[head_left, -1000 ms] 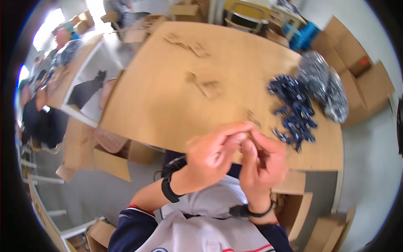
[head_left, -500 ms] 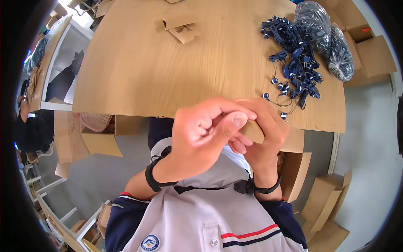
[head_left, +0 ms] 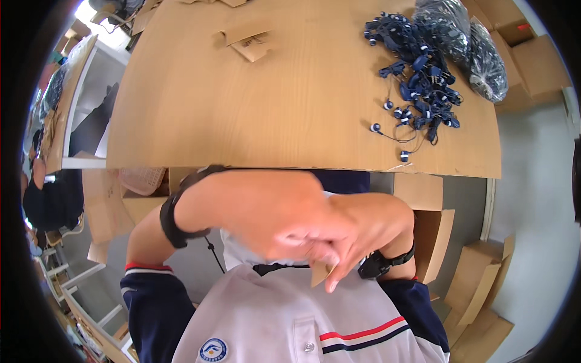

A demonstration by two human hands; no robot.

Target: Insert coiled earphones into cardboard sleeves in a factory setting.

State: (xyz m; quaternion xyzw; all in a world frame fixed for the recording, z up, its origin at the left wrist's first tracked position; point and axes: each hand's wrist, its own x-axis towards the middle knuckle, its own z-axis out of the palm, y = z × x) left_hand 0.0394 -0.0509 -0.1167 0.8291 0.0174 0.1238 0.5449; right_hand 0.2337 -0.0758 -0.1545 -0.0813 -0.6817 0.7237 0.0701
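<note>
Both my hands are pulled in close to my chest, below the near edge of the wooden table [head_left: 272,121]. My left hand [head_left: 266,212] is blurred and lies over my right hand [head_left: 363,227]. Between them they pinch a small brown cardboard piece [head_left: 321,272], of which only a corner shows under the fingers. A black band is on each wrist. A heap of dark blue earphones [head_left: 420,78] lies on the table's far right, well away from both hands.
Folded cardboard pieces [head_left: 248,39] lie at the table's far middle. Two dark plastic bags [head_left: 469,42] sit beyond the earphones. Open cardboard boxes [head_left: 436,236] stand on the floor at my right, more cartons and a basket [head_left: 142,178] at my left.
My hands have drawn back from the table edge toward my chest, keeping hold of the cardboard piece. The view has tilted down, so more of my shirt shows.
</note>
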